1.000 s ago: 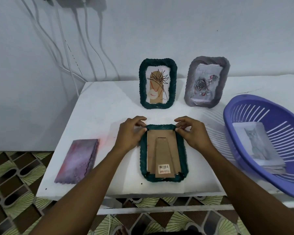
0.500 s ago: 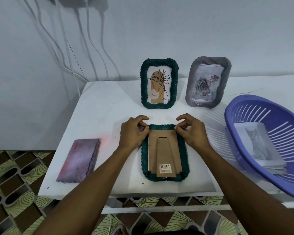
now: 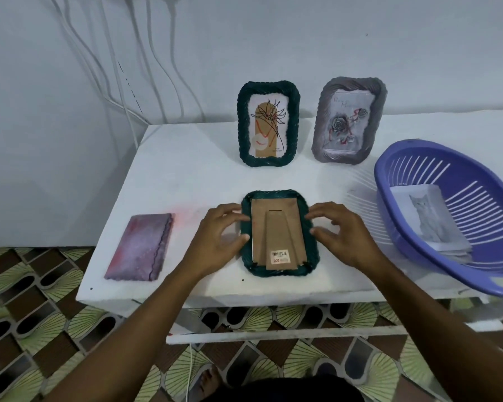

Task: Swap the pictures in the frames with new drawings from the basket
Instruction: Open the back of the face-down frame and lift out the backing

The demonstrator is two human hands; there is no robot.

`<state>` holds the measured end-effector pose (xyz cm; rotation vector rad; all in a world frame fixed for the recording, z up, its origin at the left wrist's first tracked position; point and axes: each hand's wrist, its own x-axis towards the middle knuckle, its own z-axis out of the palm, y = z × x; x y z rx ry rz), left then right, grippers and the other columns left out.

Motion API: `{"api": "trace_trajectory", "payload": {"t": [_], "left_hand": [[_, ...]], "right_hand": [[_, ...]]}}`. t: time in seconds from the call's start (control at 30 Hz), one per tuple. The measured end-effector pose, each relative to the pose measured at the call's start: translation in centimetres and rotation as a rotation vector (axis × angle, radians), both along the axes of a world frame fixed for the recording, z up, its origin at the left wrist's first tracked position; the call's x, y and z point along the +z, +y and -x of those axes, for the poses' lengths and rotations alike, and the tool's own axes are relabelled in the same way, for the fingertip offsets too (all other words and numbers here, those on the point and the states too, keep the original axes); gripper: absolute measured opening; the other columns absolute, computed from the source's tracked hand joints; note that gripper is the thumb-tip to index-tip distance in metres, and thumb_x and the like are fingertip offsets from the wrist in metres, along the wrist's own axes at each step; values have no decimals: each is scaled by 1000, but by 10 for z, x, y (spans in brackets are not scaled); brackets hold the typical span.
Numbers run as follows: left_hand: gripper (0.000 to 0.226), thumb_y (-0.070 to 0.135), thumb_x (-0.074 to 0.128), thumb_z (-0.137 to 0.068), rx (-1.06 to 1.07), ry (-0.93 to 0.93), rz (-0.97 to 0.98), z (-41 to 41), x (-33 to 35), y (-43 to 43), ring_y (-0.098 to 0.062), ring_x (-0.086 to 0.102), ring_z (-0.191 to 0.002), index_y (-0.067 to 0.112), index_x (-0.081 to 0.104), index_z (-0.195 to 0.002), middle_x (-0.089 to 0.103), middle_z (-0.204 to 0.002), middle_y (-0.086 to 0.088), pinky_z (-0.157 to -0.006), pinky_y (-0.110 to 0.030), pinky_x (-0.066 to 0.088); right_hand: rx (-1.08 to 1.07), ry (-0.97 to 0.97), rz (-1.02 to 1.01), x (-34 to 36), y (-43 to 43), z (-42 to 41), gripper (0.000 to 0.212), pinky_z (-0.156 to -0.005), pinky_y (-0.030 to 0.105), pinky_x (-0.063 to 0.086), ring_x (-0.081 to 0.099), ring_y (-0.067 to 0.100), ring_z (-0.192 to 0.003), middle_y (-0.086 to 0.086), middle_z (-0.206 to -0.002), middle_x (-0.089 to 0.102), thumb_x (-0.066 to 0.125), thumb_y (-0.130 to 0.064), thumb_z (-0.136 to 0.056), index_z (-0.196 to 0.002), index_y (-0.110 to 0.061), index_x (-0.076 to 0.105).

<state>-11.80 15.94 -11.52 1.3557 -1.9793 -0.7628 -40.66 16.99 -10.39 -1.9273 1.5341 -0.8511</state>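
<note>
One dark green, rope-edged rectangular frame [image 3: 312, 258] lies face down near the front edge of the white table [image 3: 186, 175], its brown cardboard back [image 3: 276, 224] and one barcode sticker [image 3: 280, 254] facing up. The left hand [image 3: 218, 236] and right hand [image 3: 343, 233] flank it, fingers loosely spread with tips at its side rims, gripping nothing. Two more frames stand upright behind: a matching green frame [image 3: 268, 123] and a grey frame [image 3: 349, 120]. One pink-purple scalloped slab [image 3: 140, 246] lies flat at the left. One purple slotted plastic basket [image 3: 418, 169] at the right holds a stack of sheets [image 3: 424, 219] with a cat drawing on top.
</note>
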Motion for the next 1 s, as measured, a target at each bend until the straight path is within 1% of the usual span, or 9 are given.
{"api": "trace_trajectory", "payload": {"t": [0.07, 0.13, 0.23, 0.37, 0.43, 0.7, 0.8, 0.9, 1.0], "left_hand": [[32, 48, 64, -79, -66, -21, 22, -4, -3, 25, -7, 37, -128, 38, 64, -109, 47, -137, 15, -106, -27, 30], [33, 52, 67, -76, -120, -40, 64, -5, -5, 41, -8, 36, -129, 36, 66, -106, 47, -138, 15, -106, -24, 28], [35, 53, 69, -75, -148, -49, 104, -4, -9, 48, -8, 38, -129, 29, 69, -100, 51, -133, 15, -106, -23, 30], [34, 51, 69, -75, -142, -27, 126, -2, -12, 48, -6, 40, -124, 24, 72, -95, 55, -126, 19, -102, -27, 36], [34, 51, 68, -77, -150, -23, 125, -2, -13, 48, -7, 41, -123, 23, 73, -96, 56, -125, 20, -101, -31, 38], [27, 47, 67, -80, -184, -32, 116, -2, -10, 48, -11, 43, -123, 26, 74, -95, 53, -124, 16, -101, -43, 37], [27, 47, 67, -80, -186, -40, 121, -3, -10, 48, -12, 43, -123, 26, 74, -95, 53, -124, 16, -101, -45, 37], [30, 48, 66, -79, -167, -45, 92, -2, -8, 50, -9, 41, -124, 27, 72, -99, 51, -125, 17, -103, -44, 37], [33, 48, 60, -79, -63, 30, 39, 8, 2, 43, -6, 42, -120, 28, 67, -105, 49, -121, 13, -104, -38, 38]], "right_hand": [[97, 24, 38, -4, 23, 4, 24, -91, 18, 41, 51, 8, -112, -11, -119, 62, 74, -14, -81, -102, -26, 71], [161, 21, 60, -7, 38, 4, 22, -93, 24, 43, 52, 11, -112, -11, -119, 63, 77, -16, -79, -97, -26, 72], [177, 26, 62, -9, 50, 3, 19, -94, 33, 43, 51, 10, -113, -13, -120, 62, 80, -23, -76, -94, -25, 74], [177, 56, 85, -13, 52, 3, 26, -95, 44, 42, 49, 10, -115, -18, -122, 59, 82, -35, -71, -94, -30, 72], [177, 62, 89, -13, 52, 2, 26, -96, 45, 41, 48, 11, -115, -19, -123, 58, 81, -38, -70, -94, -31, 72], [195, 79, 79, -14, 51, 3, 20, -98, 45, 38, 43, 11, -119, -19, -125, 57, 81, -32, -73, -93, -32, 74], [195, 101, 96, -15, 52, 2, 19, -95, 49, 38, 43, 11, -119, -20, -126, 56, 78, -39, -75, -93, -34, 73], [188, 116, 110, -16, 53, 2, 23, -95, 50, 39, 43, 11, -120, -21, -128, 54, 69, -50, -76, -94, -36, 71], [118, 60, 92, -14, 44, 2, 26, -101, 44, 37, 41, 9, -122, -18, -130, 50, 64, -50, -80, -103, -38, 68]]}}
